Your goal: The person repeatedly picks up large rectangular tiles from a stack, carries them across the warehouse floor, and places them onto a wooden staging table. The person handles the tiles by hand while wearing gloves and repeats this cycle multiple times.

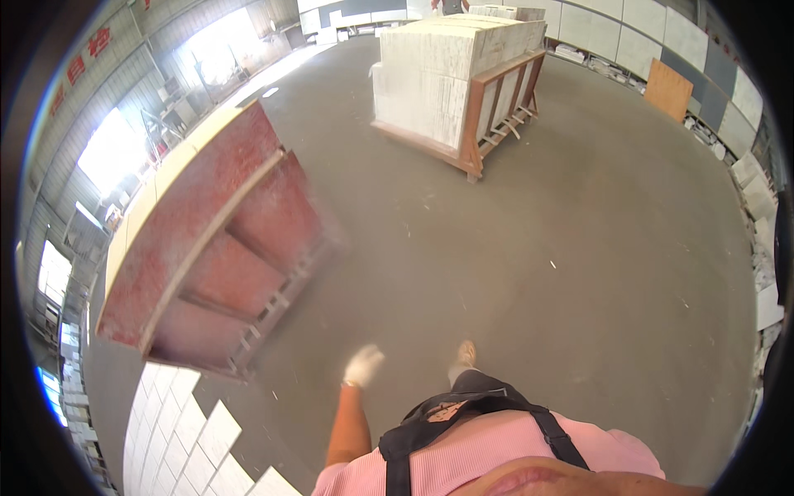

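My left hand (pixel 364 365), in a white glove, hangs low in front of me at the end of a bare forearm. It is smeared by motion, so its fingers do not show plainly, and nothing can be made out in it. The nearest large thing to it is a big red-sided stand (pixel 248 256) with a pale yellow top and upright ribs, standing to the left. White square tiles (pixel 178 413) lie in rows on the floor at the lower left. My right hand is out of the picture.
Ahead, a tall block of pale slabs (pixel 426 91) rests on a reddish-brown wooden frame (pixel 473 124). Another person (pixel 452 7) is partly visible behind it. A brown board (pixel 668 89) leans at the far right wall. Stone pieces (pixel 754 194) line the right edge. Grey floor (pixel 562 289) lies between.
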Available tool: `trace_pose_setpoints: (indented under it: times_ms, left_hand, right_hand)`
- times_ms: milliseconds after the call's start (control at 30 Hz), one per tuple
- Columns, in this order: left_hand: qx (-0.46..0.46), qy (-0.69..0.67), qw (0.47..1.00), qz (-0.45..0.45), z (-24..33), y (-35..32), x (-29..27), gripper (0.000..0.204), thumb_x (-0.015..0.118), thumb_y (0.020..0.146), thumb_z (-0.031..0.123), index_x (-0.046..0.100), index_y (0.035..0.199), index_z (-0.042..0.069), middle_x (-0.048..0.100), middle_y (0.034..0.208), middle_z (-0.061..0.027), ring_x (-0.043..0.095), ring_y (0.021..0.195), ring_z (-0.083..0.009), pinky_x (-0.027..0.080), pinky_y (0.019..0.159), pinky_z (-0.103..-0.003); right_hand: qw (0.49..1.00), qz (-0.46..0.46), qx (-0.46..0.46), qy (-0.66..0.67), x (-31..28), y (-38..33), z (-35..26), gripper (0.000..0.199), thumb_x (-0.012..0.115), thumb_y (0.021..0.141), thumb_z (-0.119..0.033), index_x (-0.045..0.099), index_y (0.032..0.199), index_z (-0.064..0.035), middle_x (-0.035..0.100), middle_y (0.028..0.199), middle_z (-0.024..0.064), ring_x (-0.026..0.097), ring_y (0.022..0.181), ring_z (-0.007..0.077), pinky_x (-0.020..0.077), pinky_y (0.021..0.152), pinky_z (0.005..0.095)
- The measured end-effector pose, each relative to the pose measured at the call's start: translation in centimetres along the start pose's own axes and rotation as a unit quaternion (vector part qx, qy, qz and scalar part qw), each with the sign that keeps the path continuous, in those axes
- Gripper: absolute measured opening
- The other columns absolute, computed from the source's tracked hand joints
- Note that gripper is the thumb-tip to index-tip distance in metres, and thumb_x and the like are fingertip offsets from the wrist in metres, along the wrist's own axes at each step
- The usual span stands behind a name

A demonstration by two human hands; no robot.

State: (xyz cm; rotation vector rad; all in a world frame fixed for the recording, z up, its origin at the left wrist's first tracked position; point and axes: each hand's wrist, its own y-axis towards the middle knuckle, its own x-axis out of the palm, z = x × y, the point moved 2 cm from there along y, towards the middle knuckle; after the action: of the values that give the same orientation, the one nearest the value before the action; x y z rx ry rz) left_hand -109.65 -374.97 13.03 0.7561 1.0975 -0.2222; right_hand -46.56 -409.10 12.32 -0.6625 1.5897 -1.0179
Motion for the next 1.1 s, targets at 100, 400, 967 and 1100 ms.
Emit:
trace_pose_setpoints:
  times_ms: [100, 400, 967, 1100]
  left_hand:
    - [-0.13, 0.04, 0.818, -0.559, -0.8, 0.6, 3.1, 0.039, 0.07, 0.085, 0.019, 0.068, 0.123, 0.011, 0.064, 0.136, -0.0184, 0.06, 0.127, -0.0358, 0.049, 0.108, -0.045]
    - [-0.111, 0.085, 0.745, -0.652, -8.9, -2.1, -0.3, 0.022, 0.054, 0.098, 0.028, 0.074, 0.097, 0.018, 0.076, 0.097, -0.0037, 0.072, 0.099, -0.0232, 0.056, 0.082, -0.043]
    - [-0.493, -0.315, 0.796, -0.155, -52.8, 53.9, 7.4, 0.058, 0.061, 0.092, 0.043, 0.061, 0.137, 0.007, 0.061, 0.139, -0.0186, 0.056, 0.132, -0.0345, 0.043, 0.109, -0.042]
    - [-0.432, -0.261, 0.845, -0.176, -55.1, 67.6, 8.4, 0.061, 0.066, 0.091, 0.048, 0.061, 0.139, 0.011, 0.063, 0.139, -0.0167, 0.058, 0.131, -0.0329, 0.047, 0.109, -0.041]
  right_hand:
    - [0.993, 0.045, -0.074, -0.085, -12.0, 8.3, -4.0, 0.027, 0.066, 0.081, -0.023, 0.079, 0.099, -0.0064, 0.076, 0.109, 0.0181, 0.072, 0.102, 0.038, 0.0587, 0.088, 0.0468]
    - [0.923, 0.237, -0.26, 0.156, -62.0, 27.9, -29.0, 0.05, 0.054, 0.099, -0.041, 0.067, 0.133, -0.0064, 0.062, 0.141, 0.0168, 0.055, 0.133, 0.0346, 0.043, 0.113, 0.0408]
    - [0.99, 0.018, 0.067, 0.122, -62.6, 39.0, -25.1, 0.033, 0.068, 0.086, -0.029, 0.076, 0.116, -0.015, 0.075, 0.115, 0.0128, 0.073, 0.101, 0.0343, 0.0595, 0.085, 0.0448]
    - [0.998, 0.001, 0.043, 0.044, -72.3, 44.0, -28.5, 0.034, 0.07, 0.083, -0.03, 0.077, 0.112, -0.0135, 0.076, 0.113, 0.0136, 0.073, 0.1, 0.0355, 0.0597, 0.085, 0.0453]
